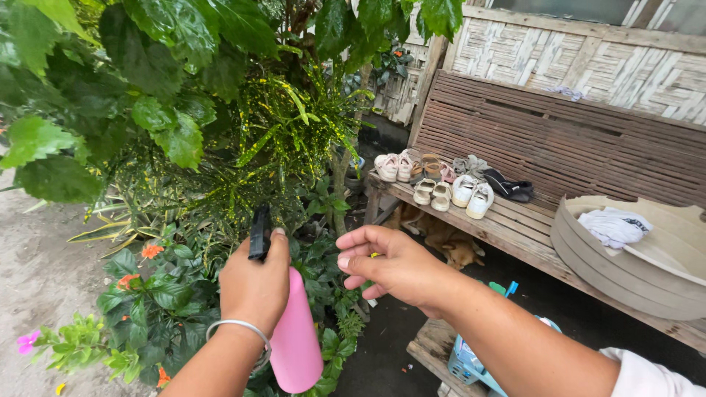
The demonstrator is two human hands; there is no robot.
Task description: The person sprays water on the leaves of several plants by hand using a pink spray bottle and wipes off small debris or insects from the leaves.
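My left hand (pixel 254 283) grips a pink spray bottle (pixel 294 338) by its black trigger head (pixel 259 232), nozzle aimed at the yellow-speckled green shrub (pixel 279 140). A silver bangle sits on that wrist. My right hand (pixel 393 266) hovers just right of the bottle, fingers curled around a small green-yellow bit of leaf pinched near its fingertips. Low plants with orange flowers (pixel 151 251) grow below the left hand.
A wooden bench (pixel 515 224) at right carries several pairs of shoes (pixel 441 184) and a large beige basin (pixel 632 268) with a white cloth. A tan animal (pixel 448 246) lies under the bench. A blue basket (pixel 471 364) sits on a low stool. Woven wall behind; sandy ground left.
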